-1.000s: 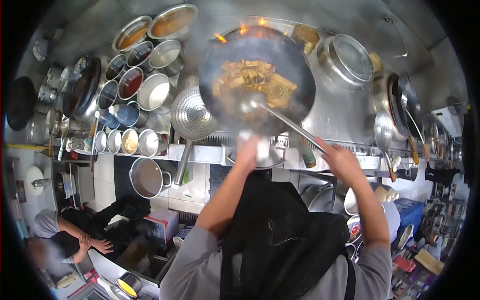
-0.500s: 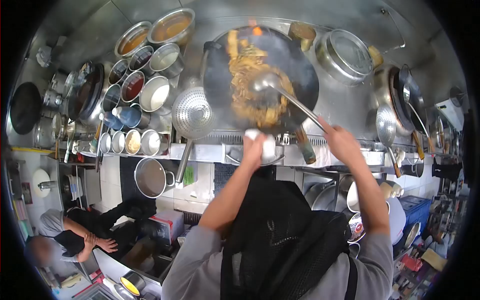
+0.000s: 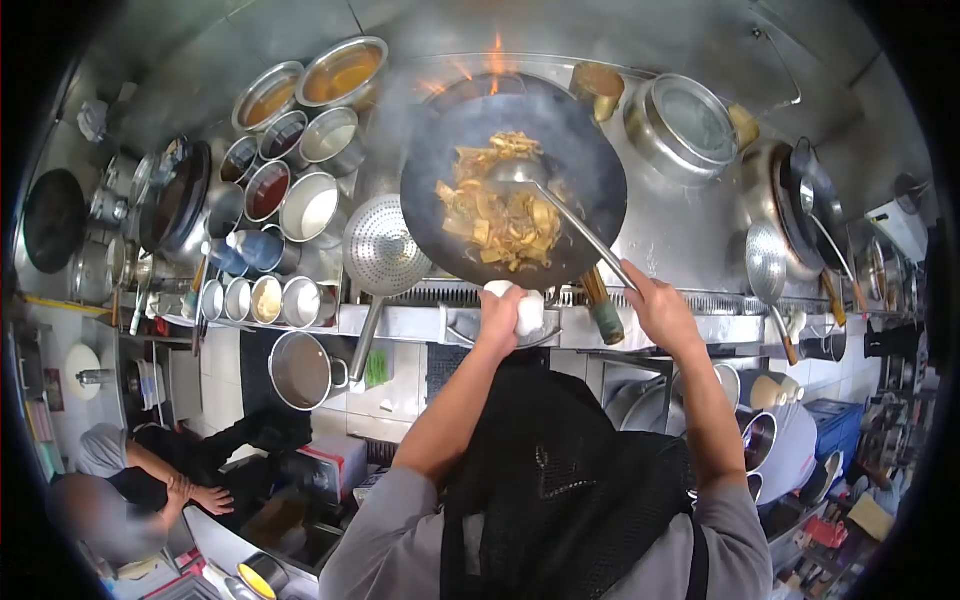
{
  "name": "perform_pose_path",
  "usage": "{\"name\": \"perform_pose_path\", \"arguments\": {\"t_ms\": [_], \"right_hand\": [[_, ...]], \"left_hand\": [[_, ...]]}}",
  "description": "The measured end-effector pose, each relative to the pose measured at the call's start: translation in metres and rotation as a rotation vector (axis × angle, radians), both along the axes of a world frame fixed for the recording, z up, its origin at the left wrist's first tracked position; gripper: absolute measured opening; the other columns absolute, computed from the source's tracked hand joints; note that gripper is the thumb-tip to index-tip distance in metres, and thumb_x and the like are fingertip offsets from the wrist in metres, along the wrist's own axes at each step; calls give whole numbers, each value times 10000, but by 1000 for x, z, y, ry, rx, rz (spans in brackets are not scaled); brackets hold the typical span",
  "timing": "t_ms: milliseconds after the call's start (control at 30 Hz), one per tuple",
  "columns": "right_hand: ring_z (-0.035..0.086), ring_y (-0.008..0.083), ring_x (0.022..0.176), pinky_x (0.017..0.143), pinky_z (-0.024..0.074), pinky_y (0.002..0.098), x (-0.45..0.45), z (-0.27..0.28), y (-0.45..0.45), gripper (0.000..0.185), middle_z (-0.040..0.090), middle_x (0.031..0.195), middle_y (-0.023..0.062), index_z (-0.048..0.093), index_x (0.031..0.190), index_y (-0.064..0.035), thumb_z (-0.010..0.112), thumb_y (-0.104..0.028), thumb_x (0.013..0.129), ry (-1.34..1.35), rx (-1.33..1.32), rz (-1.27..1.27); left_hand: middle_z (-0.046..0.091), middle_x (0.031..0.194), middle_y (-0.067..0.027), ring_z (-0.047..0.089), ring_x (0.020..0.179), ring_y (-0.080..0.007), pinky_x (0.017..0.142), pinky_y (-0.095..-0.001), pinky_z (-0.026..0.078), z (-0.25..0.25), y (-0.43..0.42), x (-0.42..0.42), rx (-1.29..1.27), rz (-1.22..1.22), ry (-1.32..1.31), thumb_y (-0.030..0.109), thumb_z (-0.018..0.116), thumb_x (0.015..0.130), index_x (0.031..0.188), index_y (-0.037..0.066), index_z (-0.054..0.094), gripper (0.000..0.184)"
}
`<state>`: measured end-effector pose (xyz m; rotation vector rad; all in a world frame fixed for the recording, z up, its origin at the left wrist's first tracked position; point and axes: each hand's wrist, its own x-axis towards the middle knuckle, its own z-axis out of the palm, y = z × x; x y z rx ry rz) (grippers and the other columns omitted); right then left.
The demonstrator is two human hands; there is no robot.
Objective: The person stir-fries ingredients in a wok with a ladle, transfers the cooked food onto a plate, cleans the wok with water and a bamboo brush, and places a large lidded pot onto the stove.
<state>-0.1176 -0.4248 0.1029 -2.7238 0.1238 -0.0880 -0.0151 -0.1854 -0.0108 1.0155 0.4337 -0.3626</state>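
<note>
A black wok (image 3: 425,190) sits over the burner with brown stir-fried pieces (image 3: 500,228) in its middle. White cloth (image 3: 530,312) is bunched in my left hand (image 3: 498,318), whose fingers are wrapped round it at the wok's near rim; the wok's handle cannot be seen under it. My right hand (image 3: 660,308) grips the long metal handle of a ladle (image 3: 580,222). Its bowl rests on or just above the food. Smoke hangs over the wok, and orange flames (image 3: 496,62) rise behind its far edge.
Left of the wok lies a perforated strainer (image 3: 386,245), beside several metal seasoning pots (image 3: 310,207). A lidded steel pot (image 3: 685,125) stands to the right. A bamboo brush (image 3: 603,308) leans near my right hand. Another person (image 3: 150,470) is at lower left with arms folded.
The wok has tilted and come toward me, and the food has dropped from a tall spread into a pile nearer the middle. Both hands sit slightly lower. Flames at the back are larger.
</note>
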Motion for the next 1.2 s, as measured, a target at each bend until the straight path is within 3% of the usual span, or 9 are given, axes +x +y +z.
{"name": "perform_pose_path", "arguments": {"t_ms": [67,300,400,533,767,833,900,1000,1200], "right_hand": [[685,510,871,802,536,568,-13,-12,2,441,722,929,284,603,1449,-109,648,-163,1014,8,114,6],[733,407,922,852,549,449,-47,165,-29,475,731,1092,279,588,1488,-79,644,-193,1031,538,318,51],[726,385,852,829,545,439,-26,134,-21,473,735,1030,258,601,1479,-91,657,-209,1025,545,227,74],[688,392,734,767,524,450,-16,79,-16,479,676,863,279,594,1494,-131,662,-227,1030,397,184,66],[687,369,740,753,552,425,24,181,-13,478,751,934,218,586,1512,-134,633,-181,1039,816,142,-82],[707,419,748,713,549,478,23,64,-49,486,741,912,254,576,1516,-120,633,-166,1036,216,170,283],[696,466,768,719,546,514,25,18,-27,501,726,918,282,570,1510,-103,660,-157,1020,188,-12,142],[697,498,868,796,568,479,-9,-9,0,491,718,1047,304,582,1474,-53,697,-105,1000,-81,280,56],[676,245,765,850,558,351,-45,43,28,494,729,1037,259,581,1492,-64,684,-78,1009,128,479,-210]], "left_hand": [[681,925,-90,707,803,-214,673,-371,596,-71,10,15,-62,-257,-24,34,630,906,1036,34,612,131],[692,921,-83,702,768,-200,639,-366,577,45,18,-2,-46,-100,63,79,630,935,1061,16,630,141],[663,891,-68,660,707,-179,587,-370,538,18,10,30,-160,-189,90,84,668,905,976,4,630,113],[671,1079,-81,706,952,-216,782,-380,611,-69,44,-33,-7,-220,46,39,632,947,1227,51,569,287],[720,929,-144,730,807,-251,690,-395,613,45,27,38,-87,-224,124,134,636,963,1014,-30,638,172],[708,923,-118,711,786,-233,693,-382,607,24,18,32,-78,-187,79,141,626,968,1032,-16,642,171],[686,1026,-96,708,874,-222,739,-385,607,-28,27,-9,13,-178,-52,110,660,941,1177,28,595,259],[657,1149,-116,691,1015,-225,827,-382,605,-65,58,-30,41,-302,-11,55,688,910,1290,31,547,406],[693,897,-86,720,784,-228,680,-380,586,-47,24,84,-111,-173,-34,58,668,918,985,46,615,87]]}}
